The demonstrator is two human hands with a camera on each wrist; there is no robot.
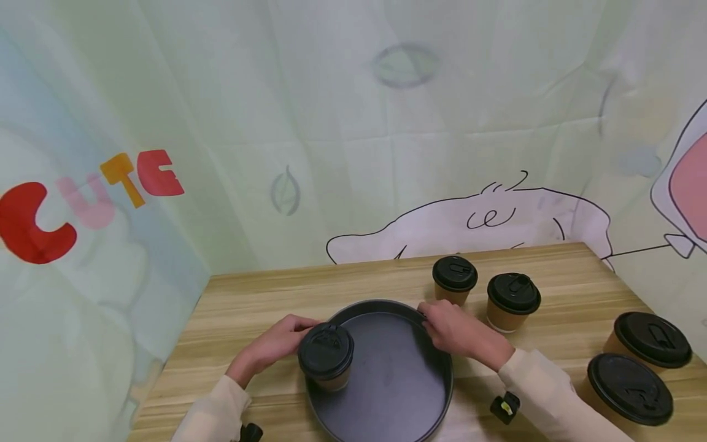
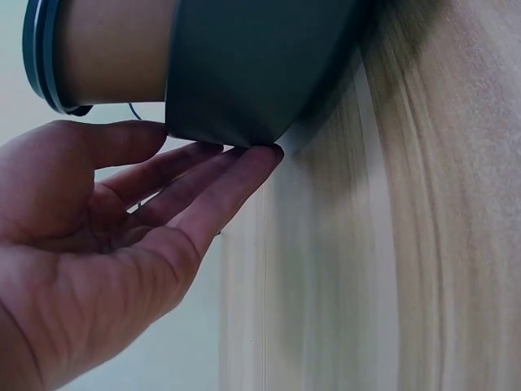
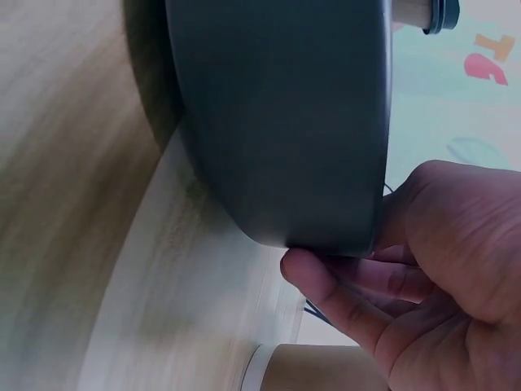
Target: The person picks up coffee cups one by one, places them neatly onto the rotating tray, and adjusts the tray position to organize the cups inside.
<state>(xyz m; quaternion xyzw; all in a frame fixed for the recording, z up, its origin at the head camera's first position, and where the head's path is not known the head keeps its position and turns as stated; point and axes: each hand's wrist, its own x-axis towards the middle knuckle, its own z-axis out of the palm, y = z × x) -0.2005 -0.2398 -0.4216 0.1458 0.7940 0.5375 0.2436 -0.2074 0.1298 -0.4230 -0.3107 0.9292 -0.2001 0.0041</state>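
A round dark pan (image 1: 386, 374) sits low over the wooden table, whether touching it or slightly raised I cannot tell. Inside, against its left side, stands a brown paper coffee cup with a black lid (image 1: 326, 356). My left hand (image 1: 278, 341) holds the pan's left edge beside that cup, thumb at the rim and fingers against the outer wall in the left wrist view. At the far right edge, my right hand (image 1: 455, 328) grips the pan, its thumb by the rim and fingertips (image 3: 305, 269) on the outside wall.
Two smaller lidded cups, one (image 1: 454, 279) behind my right hand and one (image 1: 510, 301) to its right, stand on the table (image 1: 265, 294). Two larger lidded cups, one (image 1: 649, 341) behind the other (image 1: 629, 390), stand at the right edge. A printed curtain (image 1: 342, 135) hangs behind.
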